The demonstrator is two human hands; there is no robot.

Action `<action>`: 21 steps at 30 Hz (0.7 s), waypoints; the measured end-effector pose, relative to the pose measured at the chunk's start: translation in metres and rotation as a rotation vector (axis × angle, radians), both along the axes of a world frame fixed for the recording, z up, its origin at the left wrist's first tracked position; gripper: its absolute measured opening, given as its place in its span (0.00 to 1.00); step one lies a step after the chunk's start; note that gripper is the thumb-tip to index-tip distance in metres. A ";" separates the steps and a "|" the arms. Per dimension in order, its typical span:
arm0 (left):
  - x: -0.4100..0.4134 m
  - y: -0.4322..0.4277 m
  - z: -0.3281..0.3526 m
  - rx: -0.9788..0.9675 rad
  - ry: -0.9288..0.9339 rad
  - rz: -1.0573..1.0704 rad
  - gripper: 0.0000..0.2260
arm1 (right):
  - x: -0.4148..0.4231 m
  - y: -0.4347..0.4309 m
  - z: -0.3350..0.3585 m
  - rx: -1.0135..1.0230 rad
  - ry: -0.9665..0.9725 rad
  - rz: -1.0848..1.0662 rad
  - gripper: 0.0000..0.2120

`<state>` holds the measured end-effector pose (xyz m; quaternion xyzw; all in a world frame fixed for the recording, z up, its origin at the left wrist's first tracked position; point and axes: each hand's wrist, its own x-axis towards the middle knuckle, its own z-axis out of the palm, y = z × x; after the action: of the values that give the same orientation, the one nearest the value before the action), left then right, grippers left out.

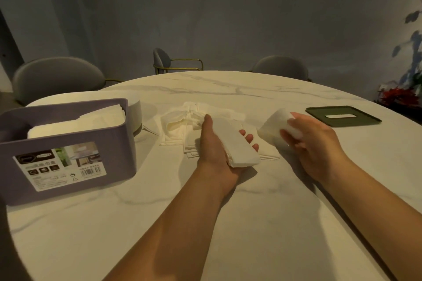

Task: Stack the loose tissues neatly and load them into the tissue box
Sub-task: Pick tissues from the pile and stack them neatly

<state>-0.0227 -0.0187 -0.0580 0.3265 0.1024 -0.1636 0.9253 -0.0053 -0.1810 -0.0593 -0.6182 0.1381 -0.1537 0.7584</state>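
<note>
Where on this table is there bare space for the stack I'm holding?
Bare: the near table between tissue box and your forearms, and the far side beyond the loose tissues. Crowded: the middle, where left hand and right hand grip tissue stacks beside the green lid.

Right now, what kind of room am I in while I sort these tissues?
Probably a home dining room: a round white marble-look table, grey padded chairs with gold metal frames around it, and a lavender plastic tissue box with its dark green slotted lid set aside.

My one head-worn camera looks forward and down across the table (262,217), from close above its near edge.
</note>
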 end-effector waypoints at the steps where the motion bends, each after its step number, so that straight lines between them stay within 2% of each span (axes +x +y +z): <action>1: -0.002 -0.002 0.001 0.039 -0.010 -0.049 0.25 | -0.004 0.004 0.002 -0.054 -0.051 0.014 0.05; 4: -0.006 -0.005 0.003 0.086 -0.047 -0.155 0.26 | -0.017 0.020 0.005 -0.321 -0.252 0.141 0.08; 6: -0.006 -0.005 0.003 0.075 -0.072 -0.179 0.26 | -0.023 0.029 0.006 -0.383 -0.335 0.273 0.10; 8: -0.006 -0.003 0.004 0.056 -0.068 -0.179 0.26 | -0.023 0.034 0.003 -0.518 -0.351 0.397 0.09; 11: -0.005 -0.001 0.003 0.056 -0.054 -0.140 0.25 | -0.018 0.035 -0.002 -0.822 -0.322 0.392 0.14; 15: -0.003 -0.001 0.002 0.070 -0.044 -0.103 0.24 | -0.019 0.035 -0.002 -0.778 -0.339 0.321 0.11; 21: 0.000 0.001 -0.001 0.060 -0.020 -0.034 0.24 | -0.024 0.036 0.002 -0.787 -0.279 0.479 0.09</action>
<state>-0.0226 -0.0177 -0.0586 0.3573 0.0925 -0.1729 0.9132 -0.0289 -0.1451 -0.0577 -0.8462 -0.1802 -0.0967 0.4920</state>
